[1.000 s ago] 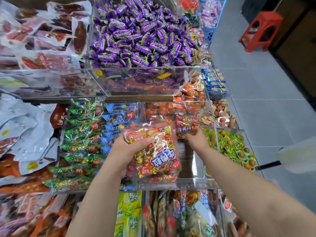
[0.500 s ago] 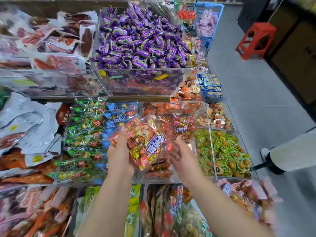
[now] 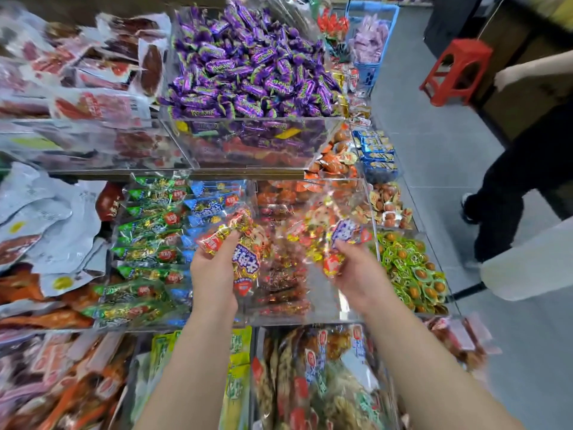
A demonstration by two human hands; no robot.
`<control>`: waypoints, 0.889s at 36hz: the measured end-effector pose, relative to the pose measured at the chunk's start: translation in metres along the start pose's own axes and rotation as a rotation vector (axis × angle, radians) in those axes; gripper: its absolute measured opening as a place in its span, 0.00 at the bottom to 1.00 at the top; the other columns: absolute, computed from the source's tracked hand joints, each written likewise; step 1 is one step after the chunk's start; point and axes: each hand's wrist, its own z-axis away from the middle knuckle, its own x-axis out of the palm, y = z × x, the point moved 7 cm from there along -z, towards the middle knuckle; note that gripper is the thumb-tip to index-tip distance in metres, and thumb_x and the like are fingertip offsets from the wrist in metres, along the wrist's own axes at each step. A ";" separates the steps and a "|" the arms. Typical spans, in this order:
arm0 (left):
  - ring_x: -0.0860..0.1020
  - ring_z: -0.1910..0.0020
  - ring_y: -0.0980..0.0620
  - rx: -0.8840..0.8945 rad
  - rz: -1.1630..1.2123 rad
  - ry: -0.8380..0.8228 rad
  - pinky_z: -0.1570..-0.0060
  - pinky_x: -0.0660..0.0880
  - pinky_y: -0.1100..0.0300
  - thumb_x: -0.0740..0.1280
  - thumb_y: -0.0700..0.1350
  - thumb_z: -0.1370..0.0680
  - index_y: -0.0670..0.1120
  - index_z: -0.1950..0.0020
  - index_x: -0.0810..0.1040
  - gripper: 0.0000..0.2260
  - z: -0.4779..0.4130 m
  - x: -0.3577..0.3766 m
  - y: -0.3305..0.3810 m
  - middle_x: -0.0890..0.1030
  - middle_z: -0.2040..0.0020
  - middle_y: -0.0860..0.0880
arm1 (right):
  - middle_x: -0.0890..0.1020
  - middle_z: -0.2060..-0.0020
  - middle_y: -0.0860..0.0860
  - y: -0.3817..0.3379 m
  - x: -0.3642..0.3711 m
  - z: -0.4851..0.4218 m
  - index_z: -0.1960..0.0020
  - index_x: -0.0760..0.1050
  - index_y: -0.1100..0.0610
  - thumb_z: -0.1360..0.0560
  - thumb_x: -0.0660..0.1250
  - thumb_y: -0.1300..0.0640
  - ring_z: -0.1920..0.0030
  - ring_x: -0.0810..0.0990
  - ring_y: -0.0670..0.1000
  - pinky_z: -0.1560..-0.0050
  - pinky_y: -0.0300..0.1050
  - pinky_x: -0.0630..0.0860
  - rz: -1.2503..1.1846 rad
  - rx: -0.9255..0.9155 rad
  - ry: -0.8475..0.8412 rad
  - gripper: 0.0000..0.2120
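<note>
Above the clear bin (image 3: 328, 308) in the middle of the display, the left hand (image 3: 214, 274) grips a red-and-gold snack bag (image 3: 248, 256), while the right hand (image 3: 356, 274), near it on the right, pinches a blurred snack bag (image 3: 344, 232), with purple candies (image 3: 248, 63) heaped farther back.

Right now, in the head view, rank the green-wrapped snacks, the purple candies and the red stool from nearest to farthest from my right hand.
1. Green-wrapped snacks: bin just right of the right hand.
2. Purple candies: upper shelf, ahead and left.
3. Red stool: floor, far right.
</note>
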 end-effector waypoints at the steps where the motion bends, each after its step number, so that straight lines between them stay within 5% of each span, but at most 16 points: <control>1: 0.81 0.44 0.43 0.016 -0.019 -0.002 0.43 0.76 0.41 0.76 0.55 0.39 0.53 0.46 0.78 0.23 -0.003 -0.002 0.001 0.84 0.47 0.48 | 0.82 0.56 0.53 -0.016 -0.007 -0.005 0.47 0.73 0.56 0.23 0.62 0.66 0.63 0.81 0.50 0.63 0.46 0.78 0.089 -0.052 0.038 0.08; 4: 0.83 0.51 0.43 0.043 -0.066 -0.041 0.61 0.80 0.50 0.76 0.52 0.33 0.55 0.50 0.79 0.14 -0.011 -0.002 0.004 0.85 0.54 0.50 | 0.80 0.57 0.51 -0.060 -0.016 -0.019 0.49 0.72 0.53 0.24 0.65 0.63 0.67 0.78 0.46 0.63 0.46 0.76 0.611 -0.163 0.138 0.08; 9: 0.82 0.49 0.41 0.018 -0.165 -0.119 0.49 0.79 0.41 0.77 0.55 0.37 0.55 0.46 0.77 0.22 -0.015 0.007 0.007 0.83 0.46 0.45 | 0.77 0.43 0.56 -0.088 0.005 -0.056 0.33 0.68 0.57 0.27 0.67 0.55 0.50 0.77 0.54 0.56 0.41 0.71 1.714 -0.135 0.135 0.23; 15: 0.83 0.53 0.42 0.025 -0.291 -0.188 0.53 0.80 0.42 0.75 0.52 0.30 0.55 0.51 0.77 0.12 -0.023 0.010 0.002 0.85 0.51 0.45 | 0.78 0.44 0.58 -0.053 0.034 -0.092 0.39 0.74 0.63 0.24 0.57 0.64 0.45 0.78 0.57 0.54 0.43 0.72 2.376 -0.033 -0.078 0.15; 21: 0.85 0.62 0.47 -0.004 -0.291 -0.224 0.65 0.80 0.52 0.74 0.49 0.28 0.53 0.54 0.77 0.07 -0.029 0.008 -0.004 0.86 0.61 0.49 | 0.78 0.42 0.57 -0.020 0.020 -0.136 0.40 0.73 0.61 0.23 0.57 0.64 0.43 0.77 0.57 0.49 0.48 0.74 2.465 -0.006 -0.141 0.13; 26: 0.85 0.63 0.47 -0.021 -0.269 -0.244 0.69 0.79 0.56 0.74 0.49 0.28 0.53 0.52 0.78 0.08 -0.031 0.007 -0.011 0.86 0.61 0.49 | 0.78 0.48 0.55 -0.015 0.009 -0.148 0.38 0.67 0.57 0.27 0.59 0.67 0.51 0.77 0.57 0.58 0.49 0.70 2.436 -0.255 -0.008 0.19; 32: 0.85 0.59 0.45 -0.044 -0.251 -0.256 0.60 0.81 0.49 0.75 0.49 0.28 0.51 0.47 0.77 0.12 -0.035 0.008 -0.016 0.86 0.57 0.47 | 0.70 0.41 0.56 -0.013 -0.003 -0.135 0.38 0.64 0.55 0.32 0.63 0.66 0.40 0.67 0.58 0.38 0.52 0.66 2.371 -0.618 0.170 0.23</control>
